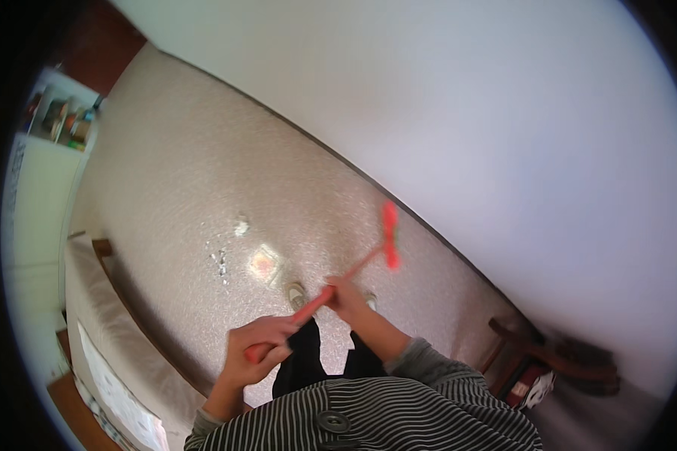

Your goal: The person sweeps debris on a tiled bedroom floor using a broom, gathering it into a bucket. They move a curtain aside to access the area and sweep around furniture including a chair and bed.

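A long red-handled broom (365, 261) slants across in front of me, its narrow red head (390, 234) near the foot of the wall and blurred by motion. My left hand (257, 347) wraps round the top end of the handle. Lower down the shaft, my right hand (346, 302) is closed on it too. White scraps (241, 225) and smaller bits (220, 261) lie on the speckled floor, left of the broom head. A bright patch (264, 264) shows beside them; I cannot tell what it is.
A pale wall (519, 135) with a dark skirting runs diagonally along the right. On the left stand a cloth-covered sofa or bed (120, 308) and a cabinet with shelves (64, 120). A dark wooden chair (534, 357) is at the lower right. My shoes (296, 296) are just beyond the handle.
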The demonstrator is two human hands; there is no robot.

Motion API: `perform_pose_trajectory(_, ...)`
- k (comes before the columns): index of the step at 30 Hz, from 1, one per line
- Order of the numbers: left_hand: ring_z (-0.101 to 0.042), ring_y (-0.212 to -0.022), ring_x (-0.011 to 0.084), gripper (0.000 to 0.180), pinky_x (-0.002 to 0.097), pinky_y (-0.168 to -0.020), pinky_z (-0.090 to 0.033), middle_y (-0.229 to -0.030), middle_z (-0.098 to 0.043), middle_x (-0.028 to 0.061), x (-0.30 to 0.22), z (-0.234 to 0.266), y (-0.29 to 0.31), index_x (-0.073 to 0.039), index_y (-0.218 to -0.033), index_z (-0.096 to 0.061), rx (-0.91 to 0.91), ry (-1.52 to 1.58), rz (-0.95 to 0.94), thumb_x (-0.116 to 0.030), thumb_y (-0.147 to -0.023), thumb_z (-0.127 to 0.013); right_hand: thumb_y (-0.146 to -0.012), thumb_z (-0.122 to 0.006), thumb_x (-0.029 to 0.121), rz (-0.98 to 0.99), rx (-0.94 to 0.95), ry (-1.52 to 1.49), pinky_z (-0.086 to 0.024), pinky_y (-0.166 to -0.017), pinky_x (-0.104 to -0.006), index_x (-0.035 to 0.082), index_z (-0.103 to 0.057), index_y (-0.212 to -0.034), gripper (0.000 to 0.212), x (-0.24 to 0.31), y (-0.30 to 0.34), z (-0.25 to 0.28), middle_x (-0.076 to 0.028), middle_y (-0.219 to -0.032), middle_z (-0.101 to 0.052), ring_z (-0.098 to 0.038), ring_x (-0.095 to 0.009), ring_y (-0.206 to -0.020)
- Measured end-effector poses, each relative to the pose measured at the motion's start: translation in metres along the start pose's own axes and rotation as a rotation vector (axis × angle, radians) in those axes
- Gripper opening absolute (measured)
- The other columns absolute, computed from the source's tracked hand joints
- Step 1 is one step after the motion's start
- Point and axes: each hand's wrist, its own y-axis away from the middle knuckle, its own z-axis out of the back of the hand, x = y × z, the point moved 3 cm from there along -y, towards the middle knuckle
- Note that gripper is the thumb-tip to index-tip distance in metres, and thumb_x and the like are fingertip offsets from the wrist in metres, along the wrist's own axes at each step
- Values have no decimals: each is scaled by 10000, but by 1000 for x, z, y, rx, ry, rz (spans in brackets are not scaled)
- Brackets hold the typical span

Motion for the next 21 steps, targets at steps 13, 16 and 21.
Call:
perform_pose_trajectory(13, -570, -832, 211, 66, 297, -729, -439, -803, -594, 115, 87, 164, -54, 5, -705, -555, -262, -10, 1, -3, -660, -603, -687, -461, 90, 114, 142, 197, -385, -422, -275, 76, -421, -601, 95, -18, -191, -149, -46, -561, -415, -433, -153, -493)
perform_pose_trajectory(16, -580, -806, 245, 87, 317, -710, -449, -791, -594, 111, 65, 212, -40, -26, -667, -541, -305, -104, -82, -14, -633, -621, -683, -498, 109, 99, 148, 281, -367, -434, -253, 79, -467, -624, 74, -35, -171, -232, -26, -535, -443, -439, -136, -472)
perform_pose_trajectory(21, -588, -749, 249, 139, 311, -672, -459, -775, -597, 94, 58, 252, -6, -54, -629, -528, -129, -41, -142, -64, -601, -664, -721, -501, 117, 22, -27, 192, -392, -473, -259, 78, -460, -643, 97, -71, -120, -214, -30, -542, -446, -457, -140, -502)
